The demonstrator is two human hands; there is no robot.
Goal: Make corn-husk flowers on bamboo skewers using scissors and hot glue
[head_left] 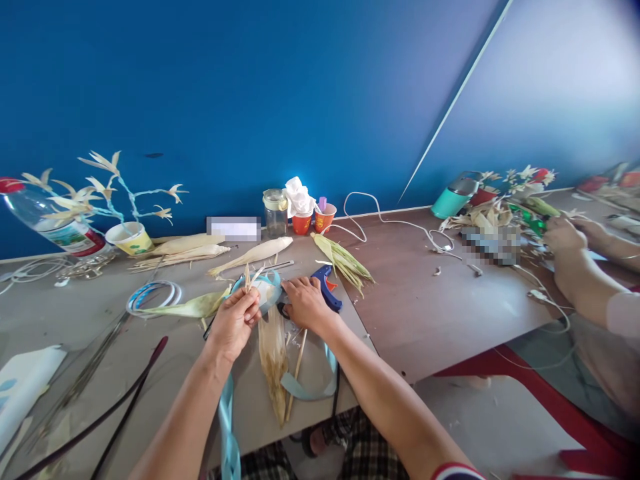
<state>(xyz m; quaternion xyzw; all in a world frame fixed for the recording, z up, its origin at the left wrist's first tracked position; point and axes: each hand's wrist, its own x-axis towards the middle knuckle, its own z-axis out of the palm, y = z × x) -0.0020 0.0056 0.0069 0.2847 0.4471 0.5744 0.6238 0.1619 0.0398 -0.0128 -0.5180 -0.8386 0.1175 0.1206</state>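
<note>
My left hand is closed in a pinch around a small pale strip of dried corn husk, which points upward. My right hand reaches palm down over the table, fingers stretched out, beside a roll of light blue ribbon. Close under its fingers shows a black loop, perhaps a scissor handle, mostly covered. Just right of that hand lies a blue glue gun with an orange trigger. A long brown-edged husk and a thin stick lie between my forearms. Loose ribbon curls nearby.
Corn husks lie along the back, near a glass jar and red paper cups. Husk flowers stand in a yellow cup beside a plastic bottle. At right, another person's hands work; a white cable crosses the back.
</note>
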